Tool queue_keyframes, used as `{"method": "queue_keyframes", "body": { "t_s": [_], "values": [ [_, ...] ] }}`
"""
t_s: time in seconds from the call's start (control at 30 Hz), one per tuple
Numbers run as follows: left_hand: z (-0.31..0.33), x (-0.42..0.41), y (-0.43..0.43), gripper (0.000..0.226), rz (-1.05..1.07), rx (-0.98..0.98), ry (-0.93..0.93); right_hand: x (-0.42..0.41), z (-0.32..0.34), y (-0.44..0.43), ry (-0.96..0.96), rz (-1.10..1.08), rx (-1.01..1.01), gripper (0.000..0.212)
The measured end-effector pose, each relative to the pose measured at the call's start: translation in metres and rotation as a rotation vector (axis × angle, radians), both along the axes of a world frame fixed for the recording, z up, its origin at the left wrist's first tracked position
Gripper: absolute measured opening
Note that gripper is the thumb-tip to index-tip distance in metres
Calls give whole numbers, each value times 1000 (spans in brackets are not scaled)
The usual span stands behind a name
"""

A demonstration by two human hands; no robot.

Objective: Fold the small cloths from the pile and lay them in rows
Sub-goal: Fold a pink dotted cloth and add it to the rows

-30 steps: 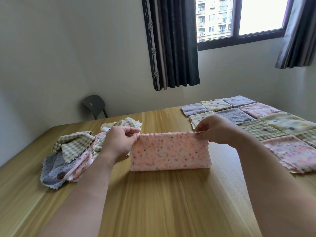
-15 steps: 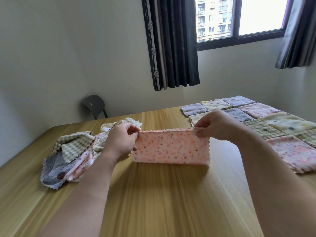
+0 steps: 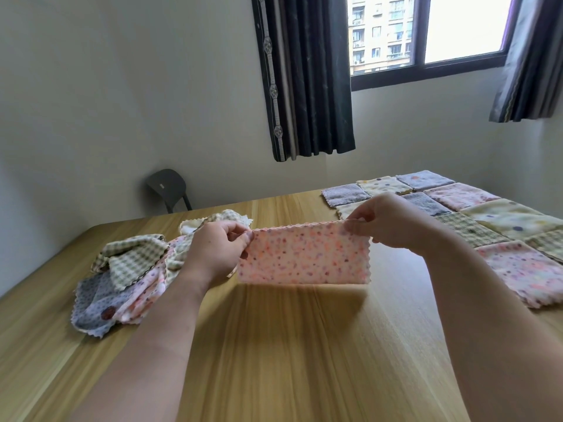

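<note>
Pinching pink cloth (image 3: 304, 257) | left hand (image 3: 216, 251) | right hand (image 3: 387, 223) | above table (image 3: 289, 345)

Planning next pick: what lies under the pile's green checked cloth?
Beneath the green checked cloth, a grey dotted cloth and a pink cloth show; deeper layers are covered.

The rows of folded cloths (image 3: 502, 217) run off the right edge, one cream cloth (image 3: 347, 210) mostly hidden behind the right hand (image 3: 393, 222). The left hand (image 3: 214, 252) covers part of the pile (image 3: 122, 269); the counter (image 3: 289, 345) hides the lower legs of the chair (image 3: 167, 187).
</note>
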State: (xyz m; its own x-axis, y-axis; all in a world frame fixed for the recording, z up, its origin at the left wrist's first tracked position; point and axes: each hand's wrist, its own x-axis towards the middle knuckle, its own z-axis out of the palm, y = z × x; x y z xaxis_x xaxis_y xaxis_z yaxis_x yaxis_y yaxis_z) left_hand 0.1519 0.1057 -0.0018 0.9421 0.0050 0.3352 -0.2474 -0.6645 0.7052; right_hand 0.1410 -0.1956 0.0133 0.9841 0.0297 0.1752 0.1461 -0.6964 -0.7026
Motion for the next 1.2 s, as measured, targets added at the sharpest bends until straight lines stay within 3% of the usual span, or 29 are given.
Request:
{"method": "queue_keyframes", "body": {
  "t_s": [0.47, 0.6, 0.7, 0.87, 1.0, 1.2],
  "values": [
    [3, 0, -2, 14, 26, 40, 53, -9, 11, 9, 136, -5, 98, 7],
    [0, 1, -2, 14, 23, 14, 88, -7, 7, 9, 121, -12, 93, 4],
    [0, 0, -6, 10, 33, 42, 13, -1, 1, 8, 42, -20, 121, 4],
    [-5, -3, -6, 4, -46, 192, 23, 3, -4, 2, -62, -4, -190, 6],
    [-10, -4, -11, 3, -157, 508, 159, 4, -13, 2, 159, 11, -422, 11],
    [-14, -8, -18, 7, -252, 682, 279, 8, -15, 11, 492, 64, -715, 32]
  ]
}}
